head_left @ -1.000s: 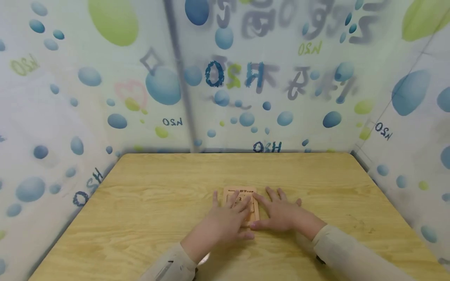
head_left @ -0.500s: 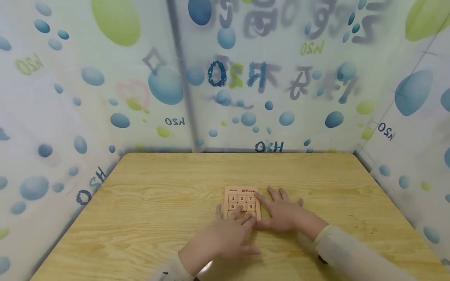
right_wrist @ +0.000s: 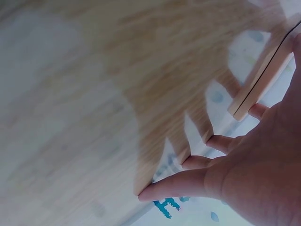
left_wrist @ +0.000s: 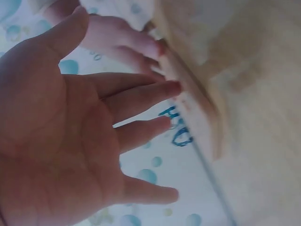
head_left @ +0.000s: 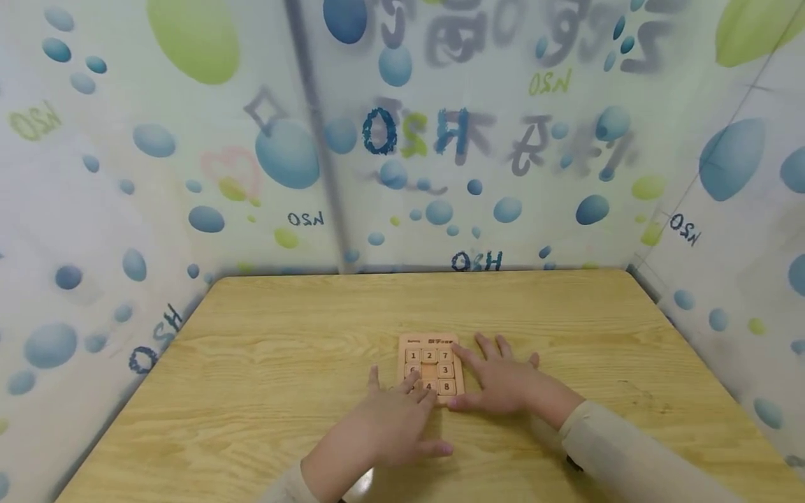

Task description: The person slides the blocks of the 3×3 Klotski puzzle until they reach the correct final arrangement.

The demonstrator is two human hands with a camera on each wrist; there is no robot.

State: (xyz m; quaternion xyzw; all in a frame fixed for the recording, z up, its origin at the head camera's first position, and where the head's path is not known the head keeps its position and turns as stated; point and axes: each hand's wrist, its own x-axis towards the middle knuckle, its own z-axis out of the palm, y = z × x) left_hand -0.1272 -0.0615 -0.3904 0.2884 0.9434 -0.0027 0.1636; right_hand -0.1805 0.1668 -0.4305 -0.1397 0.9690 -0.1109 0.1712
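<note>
Head view: number puzzle (head_left: 430, 371) lies flat on the wooden table (head_left: 302, 335), near edge of the pair of hands. Top row 1, 2, 7; middle row 6, gap, 3; bottom row ends 4, 8, and the lower-left tile is mostly covered, digit unclear. Left hand (head_left: 391, 425) is over the puzzle's lower-left part, fingers spread wide, thumb sticking out to the side below the frame; fingertips at the 6 and 4 tiles, little finger outside the left edge. Right hand (head_left: 503, 381) rests on the table at the right, fingers wide, index at the upper right corner, thumb at the lower right. Light sleeve (head_left: 629, 447) on the right arm. Behind: wall (head_left: 534, 188) with blue and green drops, mirrored H2O lettering.

Left wrist view: palm and spread fingers, nothing gripped; puzzle edge-on and blurred, tiles unreadable, exact fingertip contact can't be told. Right hand beyond, at the puzzle's edge.

Right wrist view: fingers fanned out on the tabletop, index touching the puzzle's end; thumb mostly cut off.
</note>
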